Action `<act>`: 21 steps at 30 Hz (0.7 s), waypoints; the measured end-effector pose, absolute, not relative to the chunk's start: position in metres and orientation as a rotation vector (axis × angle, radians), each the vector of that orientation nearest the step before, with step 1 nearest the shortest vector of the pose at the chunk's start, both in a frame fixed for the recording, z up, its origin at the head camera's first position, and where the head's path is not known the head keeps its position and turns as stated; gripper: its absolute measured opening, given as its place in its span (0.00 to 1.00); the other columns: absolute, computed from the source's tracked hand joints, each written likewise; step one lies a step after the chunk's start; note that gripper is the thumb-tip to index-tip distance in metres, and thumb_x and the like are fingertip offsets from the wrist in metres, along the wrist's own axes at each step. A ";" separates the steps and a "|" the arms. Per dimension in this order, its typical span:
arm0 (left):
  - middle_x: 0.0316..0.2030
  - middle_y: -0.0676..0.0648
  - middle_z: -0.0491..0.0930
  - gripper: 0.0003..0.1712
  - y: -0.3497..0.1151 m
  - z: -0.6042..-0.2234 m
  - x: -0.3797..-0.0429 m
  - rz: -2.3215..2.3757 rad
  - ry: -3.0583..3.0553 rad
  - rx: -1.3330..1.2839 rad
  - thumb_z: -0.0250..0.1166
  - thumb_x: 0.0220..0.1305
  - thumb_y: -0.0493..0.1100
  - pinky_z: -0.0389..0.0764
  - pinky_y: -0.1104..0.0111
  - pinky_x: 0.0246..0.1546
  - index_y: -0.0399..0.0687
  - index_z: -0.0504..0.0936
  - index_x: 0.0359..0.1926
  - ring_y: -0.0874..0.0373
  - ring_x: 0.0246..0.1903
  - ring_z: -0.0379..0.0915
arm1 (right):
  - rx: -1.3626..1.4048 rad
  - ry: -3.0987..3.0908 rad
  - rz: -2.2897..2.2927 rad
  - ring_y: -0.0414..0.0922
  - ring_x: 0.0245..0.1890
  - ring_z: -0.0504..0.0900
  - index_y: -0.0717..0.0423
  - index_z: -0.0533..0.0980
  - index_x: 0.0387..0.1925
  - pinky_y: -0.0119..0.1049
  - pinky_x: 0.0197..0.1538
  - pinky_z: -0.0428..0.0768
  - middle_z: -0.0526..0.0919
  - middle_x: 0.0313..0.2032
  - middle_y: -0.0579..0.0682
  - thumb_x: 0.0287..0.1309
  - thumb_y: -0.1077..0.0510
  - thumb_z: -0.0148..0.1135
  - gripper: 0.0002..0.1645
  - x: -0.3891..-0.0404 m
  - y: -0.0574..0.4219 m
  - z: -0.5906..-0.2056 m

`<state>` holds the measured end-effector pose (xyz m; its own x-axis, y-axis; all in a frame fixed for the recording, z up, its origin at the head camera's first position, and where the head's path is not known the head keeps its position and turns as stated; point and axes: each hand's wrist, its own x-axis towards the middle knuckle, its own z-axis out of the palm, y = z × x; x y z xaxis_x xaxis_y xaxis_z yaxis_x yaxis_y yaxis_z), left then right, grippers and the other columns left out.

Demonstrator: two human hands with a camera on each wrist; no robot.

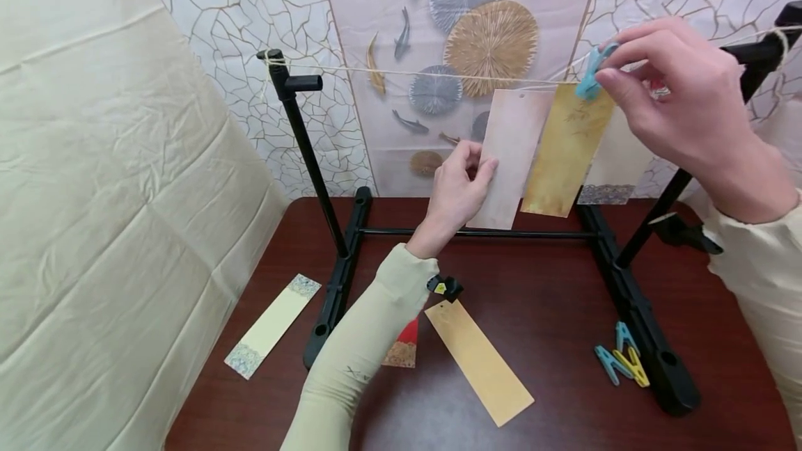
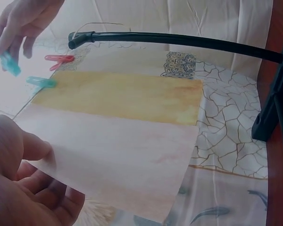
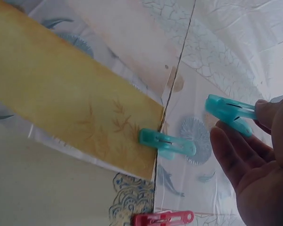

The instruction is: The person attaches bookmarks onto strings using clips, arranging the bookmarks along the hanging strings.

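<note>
My left hand (image 1: 460, 176) pinches a pale pink paper strip (image 1: 510, 159) by its left edge, near the string. That strip has a small hole at its top and stands just left of a gold strip with a faint leaf pattern (image 1: 564, 159). A teal clothespin (image 3: 165, 142) fastens the gold strip to the string (image 1: 388, 72). Between thumb and fingers, my right hand (image 1: 679, 92) pinches another teal clothespin (image 3: 228, 113), held apart from the string. Further right hangs a cream strip with a patterned end (image 1: 617, 165), with a red clothespin (image 3: 162, 218) at its top.
A black frame (image 1: 313, 159) carries the string. On the dark table (image 1: 564, 395) lie a cream strip with blue patterned ends (image 1: 273, 326), a tan strip (image 1: 479, 364), a red-and-brown strip (image 1: 401, 353) partly behind my left sleeve, and blue and yellow clothespins (image 1: 631, 366).
</note>
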<state>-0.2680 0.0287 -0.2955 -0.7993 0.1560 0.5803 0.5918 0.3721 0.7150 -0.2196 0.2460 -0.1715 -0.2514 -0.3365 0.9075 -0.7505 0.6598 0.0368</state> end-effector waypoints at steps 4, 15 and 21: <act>0.27 0.53 0.80 0.08 0.032 -0.295 -0.268 -1.392 -2.205 -0.636 0.60 0.63 0.45 0.69 0.76 0.28 0.48 0.74 0.40 0.66 0.25 0.70 | 0.914 -1.870 0.460 0.29 0.40 0.74 0.69 0.77 0.36 0.13 0.38 0.63 0.81 0.41 0.60 0.55 0.66 0.61 0.08 -0.224 0.238 -0.166; 0.25 0.51 0.80 0.08 0.038 -0.297 -0.275 -1.479 -2.206 -0.623 0.60 0.63 0.45 0.69 0.76 0.28 0.47 0.75 0.40 0.65 0.25 0.70 | 0.939 -2.029 0.422 0.44 0.39 0.74 0.67 0.76 0.36 0.13 0.42 0.65 0.77 0.36 0.57 0.55 0.69 0.60 0.06 -0.230 0.222 -0.152; 0.25 0.50 0.79 0.08 0.039 -0.297 -0.277 -1.509 -2.170 -0.658 0.61 0.63 0.44 0.70 0.75 0.26 0.45 0.75 0.40 0.64 0.25 0.69 | 0.857 -2.076 0.508 0.46 0.39 0.77 0.64 0.76 0.38 0.13 0.41 0.65 0.78 0.36 0.55 0.57 0.66 0.59 0.07 -0.237 0.217 -0.153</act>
<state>-0.2771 0.0390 -0.2974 -0.8022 0.1435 0.5796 0.5933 0.3004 0.7468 -0.2371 0.2165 -0.1529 -0.4372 -0.3953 0.8079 -0.7237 0.6879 -0.0551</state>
